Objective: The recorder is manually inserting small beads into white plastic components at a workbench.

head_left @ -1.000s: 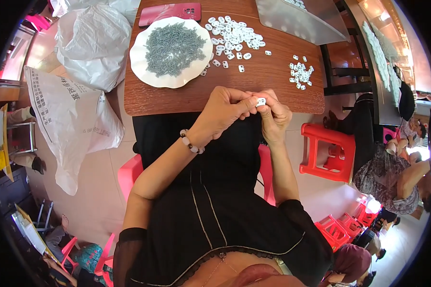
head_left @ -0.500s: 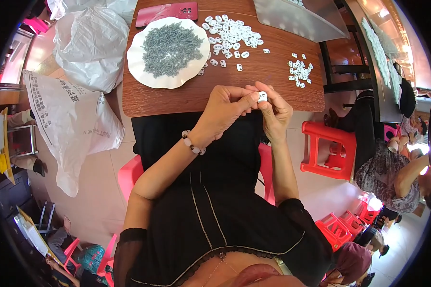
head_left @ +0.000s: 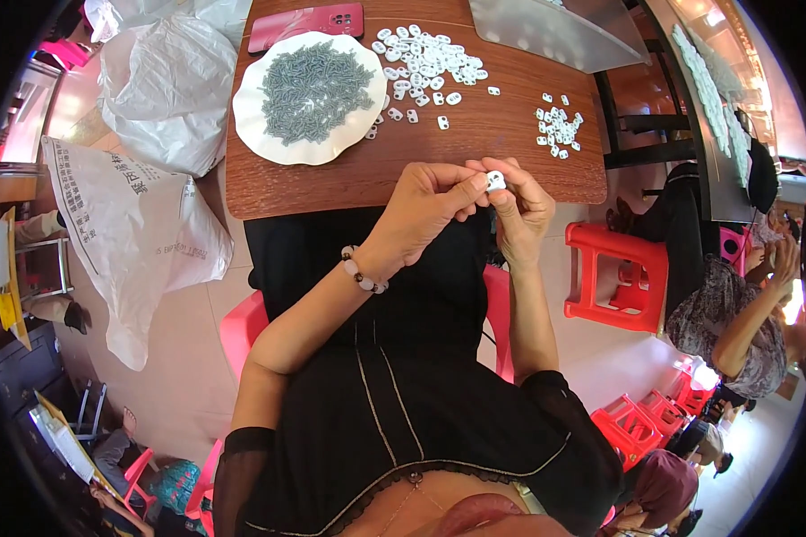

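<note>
Left hand and right hand meet over the near edge of the tabletop, thumbs and fingertips closed together on one small white piece; neither palm seems to bear it. A bracelet circles the left wrist

Beyond them, toward the left edge, a scalloped plate carries a pile of grey bits, with a phone behind it at the far left corner. Right of the plate spreads a big heap of white pieces, a few strays on its near side. A small heap lies near the right edge, and a bin stands toward the far right corner. Off the table, sacks slump to the left and a red stool stands to the right

The piece could slip, being tiny and pinched only by fingertips; so close to the near edge, it might drop to the lap or floor. A careless forearm could also knock the plate and scatter its bits

Fingers cover much of the piece, so its underside, and anything tucked behind it, can't be told. The bits are too fine to make out singly, and the top of the view cuts off the bin
</note>
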{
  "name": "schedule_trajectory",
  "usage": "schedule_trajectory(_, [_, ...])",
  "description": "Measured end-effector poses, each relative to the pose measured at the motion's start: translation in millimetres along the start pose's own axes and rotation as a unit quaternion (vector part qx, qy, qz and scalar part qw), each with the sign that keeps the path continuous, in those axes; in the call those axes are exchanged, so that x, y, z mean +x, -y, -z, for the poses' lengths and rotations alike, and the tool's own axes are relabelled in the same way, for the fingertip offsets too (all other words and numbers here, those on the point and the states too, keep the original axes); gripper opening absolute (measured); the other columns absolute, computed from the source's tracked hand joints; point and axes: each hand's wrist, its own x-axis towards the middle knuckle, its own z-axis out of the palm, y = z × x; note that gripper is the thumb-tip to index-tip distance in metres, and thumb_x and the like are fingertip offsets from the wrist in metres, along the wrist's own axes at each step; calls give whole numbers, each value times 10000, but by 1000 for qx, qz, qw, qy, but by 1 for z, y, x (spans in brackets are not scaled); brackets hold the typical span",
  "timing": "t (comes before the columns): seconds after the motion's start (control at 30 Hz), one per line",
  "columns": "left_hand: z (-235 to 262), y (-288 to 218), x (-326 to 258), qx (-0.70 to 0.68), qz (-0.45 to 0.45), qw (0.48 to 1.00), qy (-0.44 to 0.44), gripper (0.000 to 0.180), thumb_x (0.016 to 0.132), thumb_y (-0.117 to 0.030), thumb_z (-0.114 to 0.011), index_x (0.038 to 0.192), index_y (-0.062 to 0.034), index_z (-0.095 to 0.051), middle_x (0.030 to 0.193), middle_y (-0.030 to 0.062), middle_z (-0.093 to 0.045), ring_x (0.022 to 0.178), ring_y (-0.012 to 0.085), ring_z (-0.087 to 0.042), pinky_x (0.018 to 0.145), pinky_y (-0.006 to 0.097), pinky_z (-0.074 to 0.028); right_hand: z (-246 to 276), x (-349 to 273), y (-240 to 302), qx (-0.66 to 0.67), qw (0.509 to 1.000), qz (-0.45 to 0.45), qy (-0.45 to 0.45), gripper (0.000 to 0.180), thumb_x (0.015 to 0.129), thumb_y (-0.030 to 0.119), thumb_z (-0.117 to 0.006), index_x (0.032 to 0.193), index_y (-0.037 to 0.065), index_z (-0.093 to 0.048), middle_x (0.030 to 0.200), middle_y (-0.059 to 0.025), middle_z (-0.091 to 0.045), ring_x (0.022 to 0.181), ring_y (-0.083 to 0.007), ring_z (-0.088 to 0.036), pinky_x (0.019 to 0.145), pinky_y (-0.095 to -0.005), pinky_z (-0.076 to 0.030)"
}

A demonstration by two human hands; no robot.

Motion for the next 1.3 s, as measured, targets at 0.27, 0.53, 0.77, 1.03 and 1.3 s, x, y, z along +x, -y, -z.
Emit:
schedule_trajectory(0.27, [-1,-2,-2,-8,14,1000,7,230,916,-184,-648,789,5,-683,719,15,-619,618,51,-506,571,184,-416,-3,3,2,62,998,28,3,321,866,150,-703,1082,-75,-628,1011,-127,-643,851,-135,-619,743,-232,-509])
schedule_trajectory(0.53, [0,-15,-10,11,0,1000,-13,215,916,-190,-649,871,14,-698,724,9,-622,623,42,-503,575,181,-410,-6,5,5,-5,998,59,-6,303,895,193,-674,1070,-52,-641,1012,-128,-644,869,-143,-605,771,-264,-499])
schedule_trajectory(0.77, [19,-67,-39,96,-135,976,-145,203,920,-172,-641,957,18,-700,751,10,-646,638,31,-512,578,173,-401,-39,21,102,74,969,199,131,167,948,282,-568,848,149,-578,725,8,-546,737,-173,-448,667,-292,-392])
schedule_trajectory(1.03, [38,-72,-57,102,-171,957,-211,193,910,-175,-661,944,10,-702,745,1,-641,627,23,-496,563,174,-388,-93,23,172,300,891,175,292,160,843,172,-729,1002,179,-714,955,20,-638,884,-167,-448,743,-310,-421])
schedule_trajectory(1.3, [39,-66,-58,92,-171,963,-189,210,912,-193,-664,944,11,-703,741,-6,-639,624,22,-491,560,173,-386,-90,31,164,290,853,235,366,133,836,146,-730,961,189,-715,962,33,-633,894,-156,-448,740,-290,-415])
